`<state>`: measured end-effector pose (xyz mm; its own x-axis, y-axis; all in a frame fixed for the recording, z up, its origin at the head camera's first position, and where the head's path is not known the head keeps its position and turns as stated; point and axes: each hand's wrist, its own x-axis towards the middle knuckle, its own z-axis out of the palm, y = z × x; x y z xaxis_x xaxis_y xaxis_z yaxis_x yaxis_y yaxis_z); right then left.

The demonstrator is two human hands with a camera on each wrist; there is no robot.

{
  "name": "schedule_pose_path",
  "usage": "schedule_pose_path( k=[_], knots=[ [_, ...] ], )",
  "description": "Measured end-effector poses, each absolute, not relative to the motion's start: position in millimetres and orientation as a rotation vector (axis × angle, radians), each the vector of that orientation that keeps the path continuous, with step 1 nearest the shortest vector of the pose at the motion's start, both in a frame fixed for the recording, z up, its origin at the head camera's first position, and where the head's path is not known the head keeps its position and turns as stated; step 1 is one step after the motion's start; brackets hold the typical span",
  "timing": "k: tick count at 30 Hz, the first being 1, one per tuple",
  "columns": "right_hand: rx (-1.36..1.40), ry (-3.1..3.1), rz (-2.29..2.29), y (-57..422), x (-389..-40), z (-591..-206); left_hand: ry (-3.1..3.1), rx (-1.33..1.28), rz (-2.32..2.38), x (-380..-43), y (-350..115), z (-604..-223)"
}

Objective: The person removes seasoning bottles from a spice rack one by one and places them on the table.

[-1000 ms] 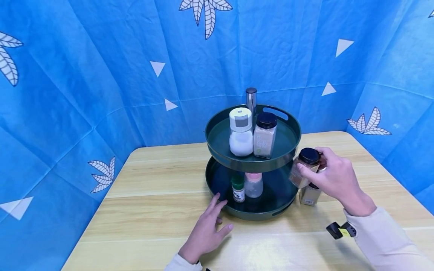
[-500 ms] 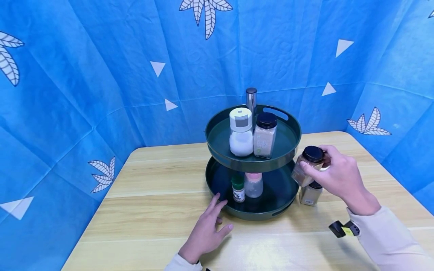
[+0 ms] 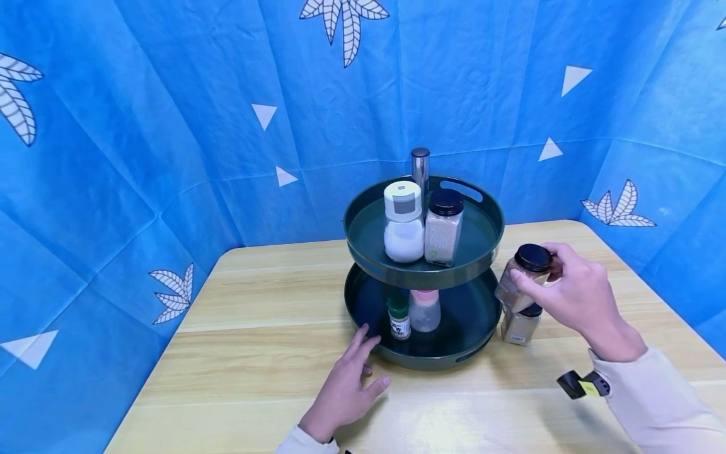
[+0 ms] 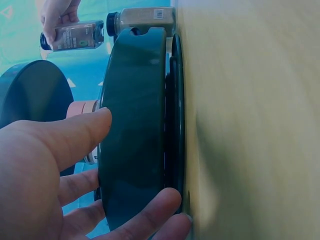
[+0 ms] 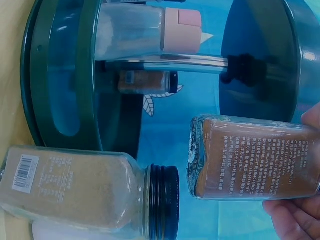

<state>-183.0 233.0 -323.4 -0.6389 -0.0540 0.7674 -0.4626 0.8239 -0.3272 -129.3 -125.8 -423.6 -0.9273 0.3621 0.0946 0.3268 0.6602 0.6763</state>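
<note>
My right hand (image 3: pixel 587 296) holds a square glass spice jar (image 3: pixel 524 277) by its upper part, black lid up and tilted. Reddish-brown powder and white print show on this jar (image 5: pixel 257 160) in the right wrist view. Below it, a second square jar (image 3: pixel 520 325) of tan powder, also black-lidded, stands on the table beside the green two-tier rack (image 3: pixel 422 362). My left hand (image 3: pixel 346 384) is at the lower tray's front left, fingers spread and fingertips right at the rim. In the left wrist view its thumb (image 4: pixel 90 130) lies over the tray wall (image 4: pixel 132 135).
On the upper tier stand a white-capped shaker (image 3: pixel 404 227) and a black-lidded spice jar (image 3: pixel 444 227). The lower tier carries a green-capped bottle (image 3: pixel 399 318), a pink-capped bottle (image 3: pixel 425 312) and a small dark-lidded jar (image 5: pixel 145 81). A blue curtain (image 3: pixel 317 126) hangs behind the table (image 3: pixel 255 302).
My right hand has moved slightly right, carrying the spice jar away from the rack. The left hand has stayed at the lower tray's rim.
</note>
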Motion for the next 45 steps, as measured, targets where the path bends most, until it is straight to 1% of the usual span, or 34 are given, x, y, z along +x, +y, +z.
schedule_pose_path(
  k=[25,45],
  knots=[
    [0.302,-2.206,0.635,256,-183,-325,2.831,0.593,1.112,-129,-126,-424],
    [0.212,-2.255,0.671,268,-176,-325,2.829,0.593,1.115,-129,-126,-424]
  ],
)
